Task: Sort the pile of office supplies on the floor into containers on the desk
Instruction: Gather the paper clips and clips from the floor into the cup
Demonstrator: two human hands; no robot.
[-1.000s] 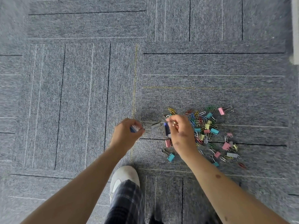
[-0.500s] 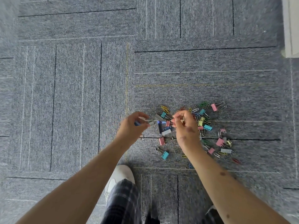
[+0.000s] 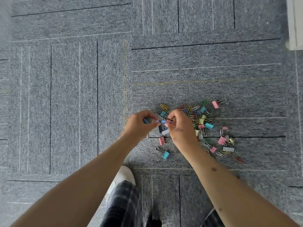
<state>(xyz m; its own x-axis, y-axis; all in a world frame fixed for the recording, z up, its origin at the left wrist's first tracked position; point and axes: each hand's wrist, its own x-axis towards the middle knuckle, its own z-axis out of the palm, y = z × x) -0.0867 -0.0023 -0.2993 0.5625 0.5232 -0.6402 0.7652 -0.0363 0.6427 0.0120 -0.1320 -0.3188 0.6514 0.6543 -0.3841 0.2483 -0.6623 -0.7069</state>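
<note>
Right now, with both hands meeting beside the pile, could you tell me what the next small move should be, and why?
Probably let the right hand release the blue binder clip, pinched between both hands, into the left hand, which holds other small pieces; the right hand can then go for the pile on the carpet. Many clips lie there, and no container is in view.

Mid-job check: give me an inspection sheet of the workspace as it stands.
Surface: grey carpet tiles, striped.
Job's things: pile of coloured binder clips and paper clips lying on the carpet; containers and desk top not in view.
Clutter: nothing seen.
Grippers: left hand pinches a blue binder clip; right hand pinches a small clip; both are above the pile's left edge.
Cables: nothing seen.
Surroundings: white shoe, plaid trouser leg, white furniture edge at upper right.
</note>
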